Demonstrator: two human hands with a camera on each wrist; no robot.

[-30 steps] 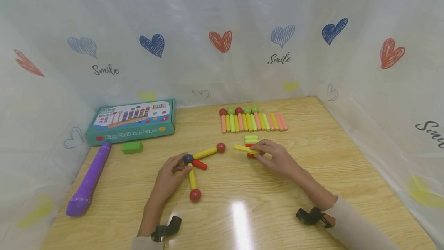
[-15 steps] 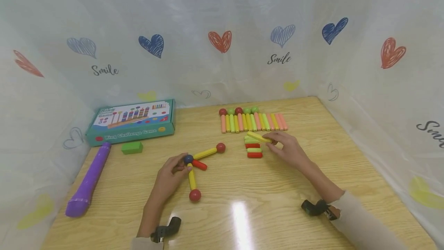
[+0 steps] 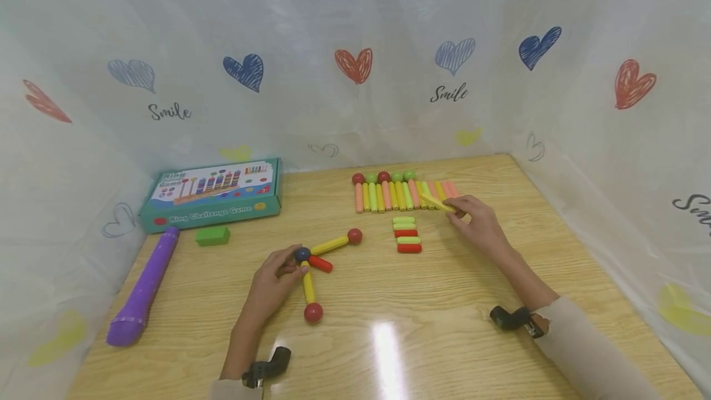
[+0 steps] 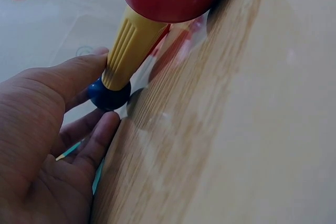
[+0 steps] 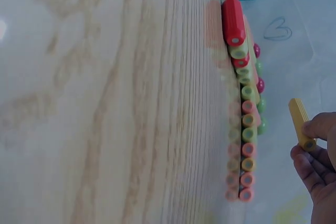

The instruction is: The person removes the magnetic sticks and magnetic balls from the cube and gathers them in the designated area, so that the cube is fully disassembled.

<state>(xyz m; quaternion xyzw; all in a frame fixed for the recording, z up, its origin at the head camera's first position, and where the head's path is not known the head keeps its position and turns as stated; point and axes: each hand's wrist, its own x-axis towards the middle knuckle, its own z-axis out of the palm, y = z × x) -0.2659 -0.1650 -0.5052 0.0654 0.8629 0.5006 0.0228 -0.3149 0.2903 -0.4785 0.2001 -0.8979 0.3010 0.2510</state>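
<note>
My left hand (image 3: 273,279) holds a dark blue ball (image 3: 302,255), its thumb against the yellow rod beside it (image 4: 121,51). Two yellow rods and a short red rod (image 3: 321,263) branch from that ball. Each yellow rod ends in a red ball, one at the upper right (image 3: 354,236) and one nearer me (image 3: 313,312). Over the front of the long rod row, my right hand (image 3: 476,223) pinches a loose yellow rod (image 5: 299,121) near one end, raised off the table. Several short green and red rods (image 3: 408,234) lie stacked just left of that hand.
Pink, yellow and green rods (image 3: 387,196) line up at the back, with red and green balls (image 3: 383,176) behind them. At the left are a teal game box (image 3: 222,218), a green block (image 3: 212,236) and a purple microphone-shaped toy (image 3: 143,289). White sheeting hangs around the table.
Carrying the yellow rod, my right hand has moved right and away from me, from over the short rods to the long row. My left hand and its ball-and-rod piece stay put.
</note>
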